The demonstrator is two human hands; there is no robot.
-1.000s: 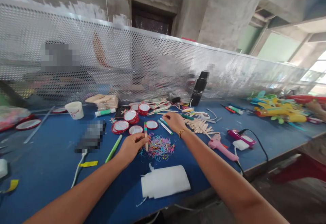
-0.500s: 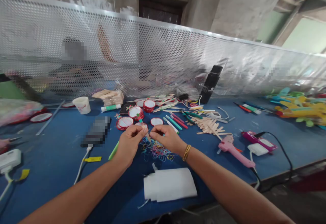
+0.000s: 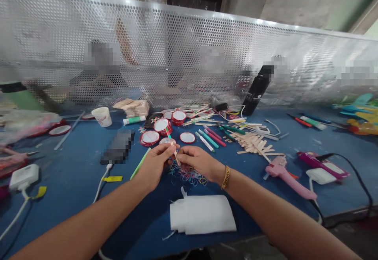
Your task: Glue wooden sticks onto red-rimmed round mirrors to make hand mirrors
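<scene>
My bare left forearm [image 3: 97,216] extends inward from the lower left; my bare right forearm [image 3: 265,208] extends inward from the lower right. My left hand [image 3: 153,165] is bent in a pinch, thumb extended towards the curled fingers. My right hand [image 3: 201,161] faces it, fingers curled inward. Both sets of fingertips are close together.

From close above the near side of the blue table [image 3: 79,163], the head view looks forward and down; it faces the perforated screen [image 3: 189,27] beyond the table.
</scene>
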